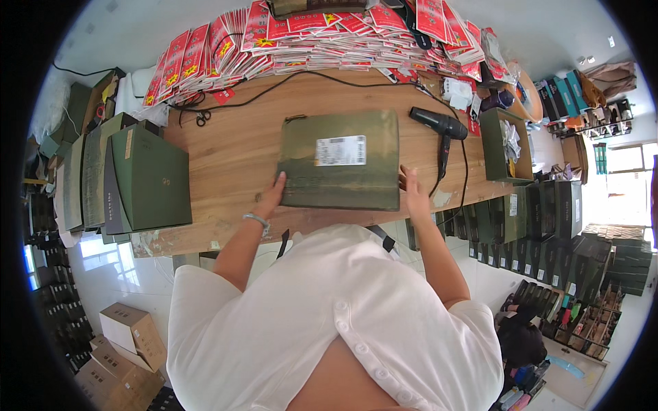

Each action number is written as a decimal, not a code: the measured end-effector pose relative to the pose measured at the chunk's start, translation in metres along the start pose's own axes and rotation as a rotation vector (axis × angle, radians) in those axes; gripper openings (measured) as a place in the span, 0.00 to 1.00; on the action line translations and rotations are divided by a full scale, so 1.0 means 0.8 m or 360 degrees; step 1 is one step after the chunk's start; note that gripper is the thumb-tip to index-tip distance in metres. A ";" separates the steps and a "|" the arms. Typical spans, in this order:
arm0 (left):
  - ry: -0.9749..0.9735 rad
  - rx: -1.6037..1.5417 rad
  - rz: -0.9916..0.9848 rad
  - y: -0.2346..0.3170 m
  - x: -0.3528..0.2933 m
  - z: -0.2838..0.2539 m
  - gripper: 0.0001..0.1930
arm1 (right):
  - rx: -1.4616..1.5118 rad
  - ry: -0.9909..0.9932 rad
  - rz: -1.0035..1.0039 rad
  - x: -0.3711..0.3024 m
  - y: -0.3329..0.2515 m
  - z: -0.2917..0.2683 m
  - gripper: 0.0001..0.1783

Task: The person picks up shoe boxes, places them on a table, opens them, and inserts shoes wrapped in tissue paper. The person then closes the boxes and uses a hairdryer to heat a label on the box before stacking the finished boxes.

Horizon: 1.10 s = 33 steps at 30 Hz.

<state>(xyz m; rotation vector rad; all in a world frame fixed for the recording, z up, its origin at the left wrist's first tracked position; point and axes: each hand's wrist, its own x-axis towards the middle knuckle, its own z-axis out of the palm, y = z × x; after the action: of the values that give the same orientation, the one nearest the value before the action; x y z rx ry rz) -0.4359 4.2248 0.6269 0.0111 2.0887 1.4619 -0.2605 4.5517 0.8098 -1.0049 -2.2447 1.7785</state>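
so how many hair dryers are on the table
1: a black hair dryer, lying on the wooden table to the right of the green box. Any others may be hidden.

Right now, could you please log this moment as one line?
green box: between hands, white label up; left hand: at left edge; right hand: at right edge; hair dryer: right of box, on wooden table

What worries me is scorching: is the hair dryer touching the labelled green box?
Apart: the head view shows a strip of wooden tabletop between the hair dryer and the right edge of the green box.
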 end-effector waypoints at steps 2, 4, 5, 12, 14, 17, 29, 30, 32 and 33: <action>0.0193 0.0256 0.0039 -0.045 0.017 -0.051 0.41 | 0.0338 -0.0268 -0.0112 -0.023 -0.046 -0.005 0.38; 0.0345 0.0242 -0.0067 -0.030 0.021 -0.081 0.42 | 0.0254 -0.0054 -0.0213 -0.021 -0.049 0.003 0.36; 0.0319 0.0003 -0.0088 0.026 0.010 -0.098 0.42 | 0.0224 0.0091 -0.0246 -0.018 -0.043 0.006 0.35; 0.0198 0.0255 0.0424 0.304 -0.138 -0.136 0.44 | -0.0202 0.0643 -0.0157 0.095 0.082 -0.054 0.29; 0.0734 0.1168 0.0482 0.287 -0.144 -0.104 0.46 | -0.0737 0.0874 -0.0151 0.143 0.128 -0.080 0.31; 0.0930 0.1460 0.0524 0.292 -0.148 -0.057 0.45 | -0.1083 0.0923 0.0174 0.215 0.186 -0.143 0.41; 0.0730 0.2063 0.0574 0.332 -0.220 0.082 0.55 | 0.0055 0.0028 0.0594 0.372 0.282 -0.229 0.26; 0.0776 0.2092 0.0598 0.331 -0.221 0.088 0.56 | 0.0464 -0.0098 0.0758 0.376 0.274 -0.238 0.22; 0.0774 0.2030 0.0628 0.333 -0.226 0.095 0.56 | 0.0999 -0.0262 0.0893 0.377 0.247 -0.236 0.16; 0.0775 0.1999 0.0622 0.328 -0.231 0.100 0.56 | 0.1116 -0.0319 0.0871 0.354 0.213 -0.222 0.14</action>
<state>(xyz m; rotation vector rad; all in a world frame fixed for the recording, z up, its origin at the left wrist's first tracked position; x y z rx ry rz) -0.3278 4.3376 0.9190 0.6172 3.1893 0.0640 -0.3252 4.8716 0.6244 -1.3693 -1.2561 2.6962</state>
